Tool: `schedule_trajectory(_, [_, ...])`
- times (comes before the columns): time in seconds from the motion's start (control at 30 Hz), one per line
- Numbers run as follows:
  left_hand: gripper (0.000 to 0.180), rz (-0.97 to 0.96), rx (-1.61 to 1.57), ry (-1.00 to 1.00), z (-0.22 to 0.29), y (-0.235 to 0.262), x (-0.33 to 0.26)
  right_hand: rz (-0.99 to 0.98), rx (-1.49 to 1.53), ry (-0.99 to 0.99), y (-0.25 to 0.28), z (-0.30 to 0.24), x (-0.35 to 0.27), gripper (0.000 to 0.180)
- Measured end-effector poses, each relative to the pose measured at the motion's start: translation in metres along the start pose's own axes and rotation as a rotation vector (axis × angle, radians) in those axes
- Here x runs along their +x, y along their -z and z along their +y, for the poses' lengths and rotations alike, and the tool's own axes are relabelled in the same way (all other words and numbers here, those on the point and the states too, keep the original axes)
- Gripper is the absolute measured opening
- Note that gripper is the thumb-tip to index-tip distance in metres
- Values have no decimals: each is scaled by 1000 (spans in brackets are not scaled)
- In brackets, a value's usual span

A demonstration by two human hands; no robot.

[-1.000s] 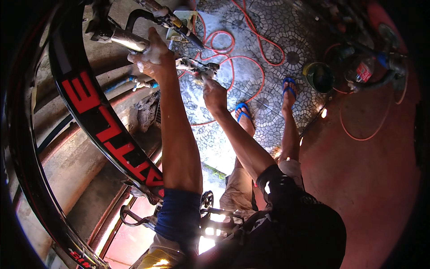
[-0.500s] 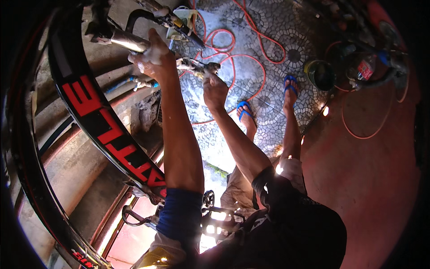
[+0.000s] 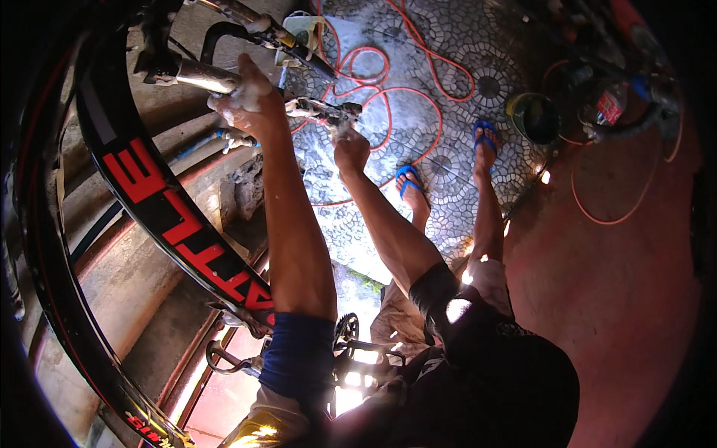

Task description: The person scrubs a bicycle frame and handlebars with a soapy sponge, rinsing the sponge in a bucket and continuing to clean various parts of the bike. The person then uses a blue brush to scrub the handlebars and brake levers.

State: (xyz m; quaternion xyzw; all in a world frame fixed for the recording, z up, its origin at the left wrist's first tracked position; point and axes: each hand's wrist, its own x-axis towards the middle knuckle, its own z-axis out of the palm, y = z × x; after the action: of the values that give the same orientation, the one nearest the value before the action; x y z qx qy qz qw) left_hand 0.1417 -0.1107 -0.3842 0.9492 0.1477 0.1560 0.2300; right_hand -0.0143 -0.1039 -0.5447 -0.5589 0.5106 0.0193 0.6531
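Two hands up on a bicycle frame, both soapy. Left hand (image 3: 243, 104) closed around a silver metal tube (image 3: 196, 75) of the bicycle, at about 11 o'clock in the view; white foam on the knuckles. Right hand (image 3: 349, 148) just past 12 o'clock, fingers curled and pressed up against a foam-covered bicycle part (image 3: 323, 112); whether it holds a rag or sponge I cannot tell.

Black wheel rim (image 3: 160, 205) with red lettering sweeps from 10 o'clock down to 7 o'clock, left of the left forearm. Chainring and crank (image 3: 345, 328) at 6 o'clock, just beside the blue sleeve.

Below: wet patterned stone floor (image 3: 448, 60), orange hose (image 3: 388, 82) coiled across it at 12 to 1 o'clock. Blue sandals (image 3: 484, 134) on both feet. Dark bucket (image 3: 534, 118) at 2 o'clock, near the right foot.
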Motion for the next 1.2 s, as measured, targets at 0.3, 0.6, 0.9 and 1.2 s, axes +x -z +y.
schedule_trajectory(0.3, [92,2,-124,251,31,19,-7,-98,251,-92,-8,7,1,24])
schedule_trajectory(0.6, [72,-43,355,-183,-29,9,13,-281,903,-607,66,78,-3,20])
schedule_trajectory(0.9, [69,80,270,-105,-37,3,-3,-317,1044,-698,16,13,22,26])
schedule_trajectory(1.2, [107,5,-82,208,5,26,-13,-213,686,-413,19,-1,18,5])
